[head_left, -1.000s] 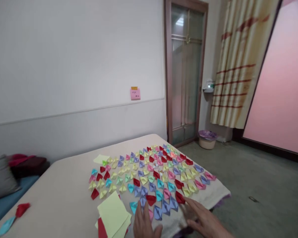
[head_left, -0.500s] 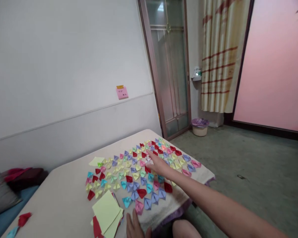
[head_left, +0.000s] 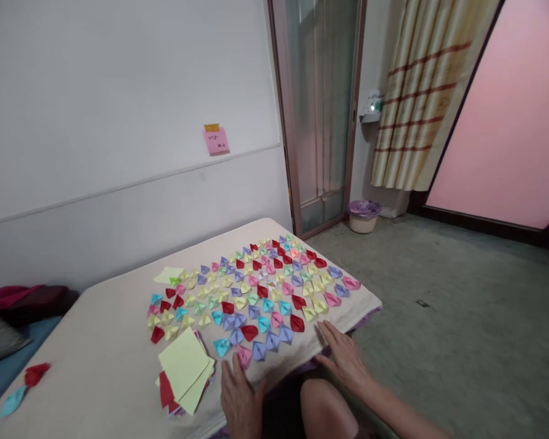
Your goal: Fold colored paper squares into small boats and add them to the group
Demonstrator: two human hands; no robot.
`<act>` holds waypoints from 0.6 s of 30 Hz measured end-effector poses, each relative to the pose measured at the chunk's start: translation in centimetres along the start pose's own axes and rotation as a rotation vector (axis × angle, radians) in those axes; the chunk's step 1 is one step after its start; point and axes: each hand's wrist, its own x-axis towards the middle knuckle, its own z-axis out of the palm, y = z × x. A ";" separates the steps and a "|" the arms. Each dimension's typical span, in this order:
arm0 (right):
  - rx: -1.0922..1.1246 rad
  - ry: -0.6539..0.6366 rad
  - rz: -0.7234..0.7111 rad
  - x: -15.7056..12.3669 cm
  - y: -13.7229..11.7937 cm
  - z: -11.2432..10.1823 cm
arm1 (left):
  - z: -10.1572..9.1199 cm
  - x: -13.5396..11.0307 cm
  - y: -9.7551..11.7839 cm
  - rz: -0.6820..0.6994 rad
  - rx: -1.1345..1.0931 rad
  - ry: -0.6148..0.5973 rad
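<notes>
Many small folded paper pieces (head_left: 256,286) in red, yellow, blue, purple, pink and green lie in rows on a cream-covered bed (head_left: 96,353). My left hand (head_left: 238,399) rests flat on the bed's near edge, fingers out, just below a pink folded piece (head_left: 244,355). My right hand (head_left: 345,360) lies flat and open on the bed's near right edge, below a red piece (head_left: 296,323). Neither hand holds anything. A stack of square paper sheets (head_left: 183,372), yellow on top, lies left of my left hand.
A red and a blue folded piece (head_left: 25,384) lie apart at the bed's left. Dark pillows (head_left: 22,302) sit by the white wall, which bears a pink note (head_left: 216,140). A glass door (head_left: 320,110), bin (head_left: 363,216) and curtain (head_left: 421,97) stand beyond grey floor. My knee (head_left: 327,408) shows below.
My right hand has drawn back from the middle of the folded pieces to the bed's near right edge. The left hand stays at the near edge. The view has shifted a little.
</notes>
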 end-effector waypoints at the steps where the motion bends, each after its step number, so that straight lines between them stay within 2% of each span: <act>1: -0.007 -0.003 -0.004 0.4 -0.4 0.2 | 0.1 0.1 0.1 0.005 0.001 0.004; 8: -0.037 -0.035 0.012 2.2 -2.8 2.1 | 0.6 1.6 0.4 -0.005 0.051 -0.006; 18: -0.150 0.005 0.141 3.5 -3.7 2.4 | 1.4 4.8 0.2 -0.011 0.140 -0.106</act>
